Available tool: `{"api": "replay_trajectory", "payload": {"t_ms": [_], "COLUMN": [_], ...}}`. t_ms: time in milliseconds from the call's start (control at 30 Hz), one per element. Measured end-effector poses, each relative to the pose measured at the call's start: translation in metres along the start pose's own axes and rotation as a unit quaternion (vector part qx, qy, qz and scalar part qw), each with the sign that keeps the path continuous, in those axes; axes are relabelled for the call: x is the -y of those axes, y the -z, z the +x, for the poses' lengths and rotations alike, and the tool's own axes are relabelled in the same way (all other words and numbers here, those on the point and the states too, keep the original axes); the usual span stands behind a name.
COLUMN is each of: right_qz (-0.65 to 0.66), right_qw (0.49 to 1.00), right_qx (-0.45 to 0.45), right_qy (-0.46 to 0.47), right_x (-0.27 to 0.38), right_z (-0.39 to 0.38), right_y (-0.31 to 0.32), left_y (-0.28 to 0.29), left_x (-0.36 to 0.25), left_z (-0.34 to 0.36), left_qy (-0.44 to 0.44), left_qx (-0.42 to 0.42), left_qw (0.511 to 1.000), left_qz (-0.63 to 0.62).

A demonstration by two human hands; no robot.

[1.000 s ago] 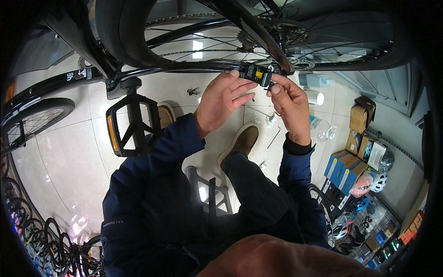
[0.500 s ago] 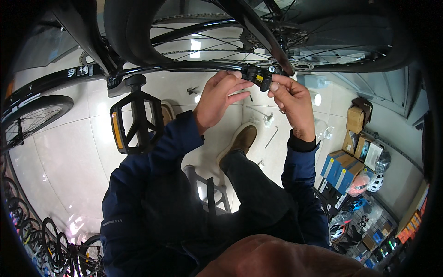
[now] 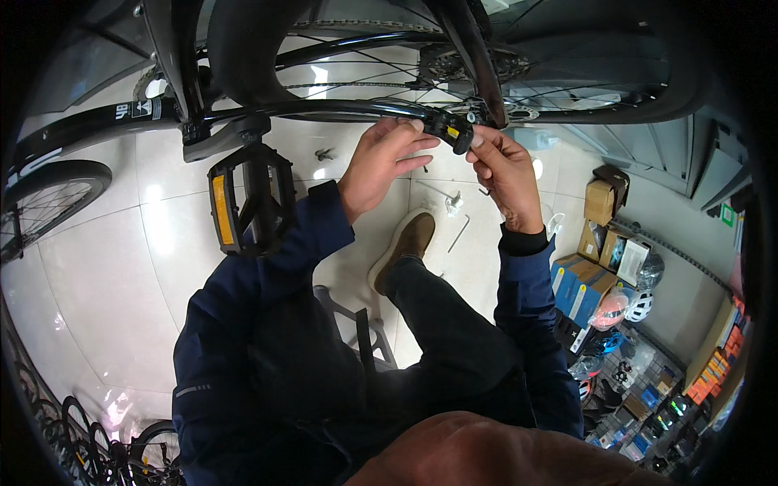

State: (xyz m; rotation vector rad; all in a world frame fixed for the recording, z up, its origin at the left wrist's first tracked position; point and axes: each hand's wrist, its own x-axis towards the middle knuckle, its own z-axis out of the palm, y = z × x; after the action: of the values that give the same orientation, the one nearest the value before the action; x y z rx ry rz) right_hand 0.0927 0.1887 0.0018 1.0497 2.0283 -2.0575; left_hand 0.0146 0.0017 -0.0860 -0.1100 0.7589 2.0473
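Observation:
A small black bike part with a yellow mark (image 3: 450,130) sits against the glossy black frame tube (image 3: 324,108), beside the hub of a wheel. My right hand (image 3: 508,170) pinches the outer end of this part between thumb and fingers. On its other side my left hand (image 3: 379,166) is raised to the tube. Its thumb and index finger come together at the part's near end, while the other fingers stretch loosely below. What lies between that thumb and finger is hidden.
A black pedal with an orange reflector (image 3: 220,209) hangs left of my left forearm. On the tiled floor lie a hex key (image 3: 459,233) and small loose items. Boxes (image 3: 579,285) and wrapped helmets (image 3: 609,309) stand at right; several bikes (image 3: 89,437) stand at lower left.
The whole view has shifted slightly, with the pedal and frame appearing further right. Both hands keep nearly the same hold at the black part.

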Motion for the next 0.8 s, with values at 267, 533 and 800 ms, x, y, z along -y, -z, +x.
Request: {"api": "replay_trajectory", "payload": {"t_ms": [267,533,800], "right_qz": [-0.037,0.064,0.135], "right_qw": [0.999,0.997,0.985], "right_qx": [-0.026,0.002,0.026], "right_qy": [-0.013,-0.052,-0.107], "right_x": [0.002,-0.003,-0.012], "right_z": [-0.001,-0.004,0.001], "right_y": [-0.002,0.002,0.003], "left_y": [0.004,-0.003,-0.008], "left_x": [0.002,0.002,-0.003], "left_z": [0.002,0.002,-0.004], "left_qy": [0.009,-0.017,0.017], "left_qx": [0.0,-0.064,-0.049], "left_qw": [1.0,0.998,0.993], "left_qz": [-0.015,-0.024,-0.103]}}
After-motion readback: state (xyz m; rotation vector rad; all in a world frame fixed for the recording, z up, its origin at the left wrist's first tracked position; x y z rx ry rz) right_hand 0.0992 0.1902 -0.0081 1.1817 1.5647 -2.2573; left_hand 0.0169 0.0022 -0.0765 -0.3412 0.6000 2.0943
